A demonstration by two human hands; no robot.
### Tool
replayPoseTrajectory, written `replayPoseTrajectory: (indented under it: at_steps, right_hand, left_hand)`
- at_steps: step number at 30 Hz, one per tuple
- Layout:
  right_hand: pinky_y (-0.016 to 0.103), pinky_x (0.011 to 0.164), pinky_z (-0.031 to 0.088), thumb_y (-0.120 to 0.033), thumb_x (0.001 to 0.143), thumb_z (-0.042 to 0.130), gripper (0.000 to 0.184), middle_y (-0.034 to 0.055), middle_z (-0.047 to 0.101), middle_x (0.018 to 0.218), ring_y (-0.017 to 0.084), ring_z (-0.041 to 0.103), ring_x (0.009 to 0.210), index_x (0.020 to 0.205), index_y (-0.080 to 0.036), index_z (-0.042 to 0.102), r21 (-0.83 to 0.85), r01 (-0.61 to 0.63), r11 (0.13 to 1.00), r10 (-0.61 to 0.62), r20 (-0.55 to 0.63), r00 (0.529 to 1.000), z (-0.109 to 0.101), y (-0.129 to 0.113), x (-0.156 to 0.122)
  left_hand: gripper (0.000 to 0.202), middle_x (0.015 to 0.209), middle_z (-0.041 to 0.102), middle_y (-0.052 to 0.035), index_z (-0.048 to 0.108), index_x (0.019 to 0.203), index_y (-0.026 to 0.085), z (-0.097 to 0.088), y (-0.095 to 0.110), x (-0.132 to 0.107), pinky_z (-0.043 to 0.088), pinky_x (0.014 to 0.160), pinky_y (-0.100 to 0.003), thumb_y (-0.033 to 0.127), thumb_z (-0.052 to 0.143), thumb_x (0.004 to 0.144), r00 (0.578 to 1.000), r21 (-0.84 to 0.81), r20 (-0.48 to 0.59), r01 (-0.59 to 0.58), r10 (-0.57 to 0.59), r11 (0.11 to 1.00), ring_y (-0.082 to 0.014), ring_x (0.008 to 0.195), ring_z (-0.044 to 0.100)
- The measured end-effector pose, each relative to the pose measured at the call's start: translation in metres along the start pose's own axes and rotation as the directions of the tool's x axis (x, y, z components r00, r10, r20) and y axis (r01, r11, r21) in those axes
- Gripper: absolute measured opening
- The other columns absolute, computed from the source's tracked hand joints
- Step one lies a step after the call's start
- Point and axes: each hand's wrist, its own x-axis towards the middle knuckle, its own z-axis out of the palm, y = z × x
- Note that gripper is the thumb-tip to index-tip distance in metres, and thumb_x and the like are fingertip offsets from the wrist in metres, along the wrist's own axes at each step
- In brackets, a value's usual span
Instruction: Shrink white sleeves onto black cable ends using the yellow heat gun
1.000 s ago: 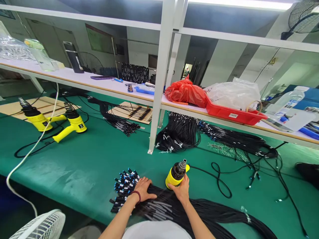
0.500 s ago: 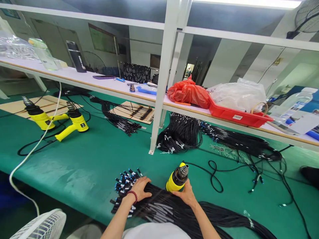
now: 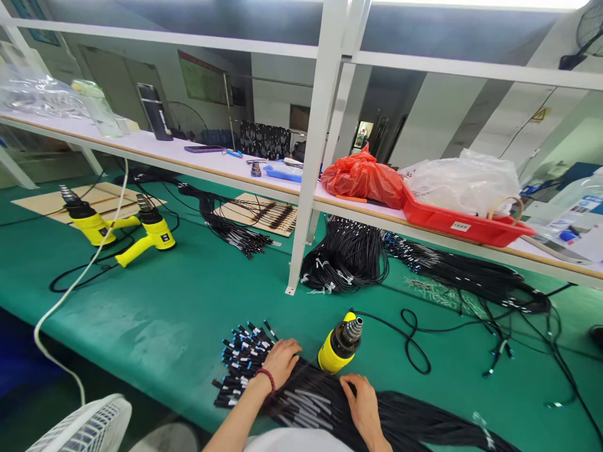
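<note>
At 6 o'clock on the green surface (image 3: 164, 314), a black cable bundle (image 3: 306, 402) lies fanned out, with its blue-tipped connector ends (image 3: 242, 355) toward 9 o'clock. The left hand (image 3: 282, 361) rests on the bundle just behind those ends, grip spread, fingers flat, pinching nothing. The right hand (image 3: 360, 402) lies palm-down on the cables at approx. 5 o'clock, grip also spread & empty. A yellow heat gun (image 3: 340, 345) sits on the bundle btwn the hands, nozzle tilted up toward 1 o'clock. It's just beside both hands; contact can't be told. Its cord runs off toward 3 o'clock.

Step in hand, judging by the flat palms: pressing/levelling the cables. The next move prob. calls for keeping the ends lined up w/o nudging the gun.

The cables are thin, black, many side by side, w/ grey sleeves near the ends. Two more heat guns (image 3: 153, 229) lie at 10 o'clock, well apart.
</note>
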Motion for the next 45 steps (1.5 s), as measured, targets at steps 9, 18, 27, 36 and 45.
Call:
replayPoseTrajectory:
  at_steps: [9, 18, 27, 36, 45]
  right_hand:
    - [0.033, 0.069, 0.047, -0.059, 0.096, 0.029, 0.053, 0.0077, 0.066, 0.078, 0.022, 0.061, 0.072, 0.081, -0.019, 0.060, 0.052, -0.007, 0.999, 0.007, -0.011, 1.000, -0.024, -0.025, -0.005]
    - [0.025, 0.063, 0.045, -0.064, 0.087, 0.045, 0.049, 0.0034, 0.063, 0.072, 0.017, 0.056, 0.064, 0.078, -0.019, 0.064, 0.078, -0.157, 0.984, 0.166, -0.115, 0.979, -0.071, -0.024, -0.019]
    - [0.033, 0.065, 0.049, -0.061, 0.081, 0.043, 0.045, 0.0042, 0.063, 0.067, 0.023, 0.059, 0.065, 0.072, -0.022, 0.064, -0.120, -0.293, 0.949, 0.271, -0.171, 0.947, -0.143, -0.009, -0.029]
    - [0.030, 0.097, 0.046, -0.038, 0.091, 0.040, 0.038, 0.0075, 0.066, 0.118, 0.020, 0.061, 0.109, 0.122, -0.023, 0.056, -0.009, -0.068, 0.998, 0.068, 0.185, 0.980, -0.143, -0.121, -0.025]
    - [0.025, 0.067, 0.040, -0.039, 0.094, 0.039, 0.024, 0.0006, 0.059, 0.074, 0.015, 0.052, 0.069, 0.082, -0.021, 0.049, 0.141, -0.035, 0.989, -0.010, 0.303, 0.953, -0.150, -0.178, 0.001]
  left_hand:
    - [0.022, 0.103, 0.064, -0.0074, 0.065, 0.107, 0.021, 0.012, 0.026, 0.000, 0.044, 0.098, -0.045, 0.016, 0.056, 0.087, 0.994, 0.048, -0.005, -0.106, 0.106, 0.993, -0.0241, 0.103, 0.059]
    - [0.016, 0.090, 0.065, -0.0029, 0.061, 0.093, 0.019, -0.008, 0.034, -0.014, 0.046, 0.089, -0.033, 0.022, 0.045, 0.096, 0.983, 0.047, -0.015, -0.184, 0.185, 0.982, -0.0178, 0.090, 0.060]
    - [0.017, 0.093, 0.068, -0.0028, 0.060, 0.096, 0.020, -0.021, 0.044, -0.048, 0.047, 0.081, -0.030, 0.019, 0.043, 0.096, 0.983, 0.064, 0.081, -0.168, 0.162, 0.984, -0.0193, 0.090, 0.064]
    - [0.007, 0.090, 0.069, 0.0008, 0.061, 0.091, 0.025, -0.058, 0.098, -0.047, 0.045, 0.076, -0.028, 0.023, 0.054, 0.091, 0.884, 0.071, 0.286, -0.405, 0.370, 0.912, -0.0195, 0.086, 0.065]
    - [0.022, 0.098, 0.068, -0.0032, 0.059, 0.101, 0.026, -0.123, 0.140, -0.035, 0.045, 0.083, -0.031, 0.029, 0.037, 0.098, 0.837, -0.050, 0.054, -0.542, 0.544, 0.839, -0.0191, 0.090, 0.061]
